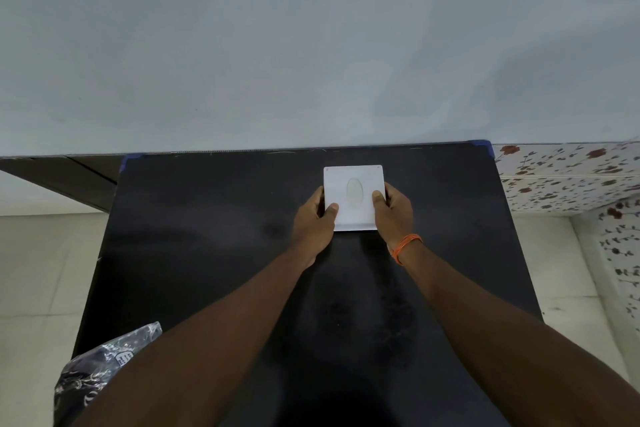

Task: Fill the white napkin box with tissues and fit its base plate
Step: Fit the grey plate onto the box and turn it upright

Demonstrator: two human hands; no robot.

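Observation:
The white napkin box (353, 180) sits on the black table (207, 236) near its far edge, right of centre. Its top face points up and shows an oval slot with tissue paper visible in it. My left hand (317, 222) grips the box's left side, thumb on the top face. My right hand (393, 211) grips the right side the same way; an orange thread band circles that wrist. Whether the box rests on the table or is slightly lifted I cannot tell. The base plate is hidden from view.
A crumpled clear plastic wrapper with dark print (100, 367) lies at the table's near left corner, partly under my left forearm. A pale wall (311, 45) rises right behind the table. Flower-patterned tiles (568, 173) are at the right, and floor shows on both sides.

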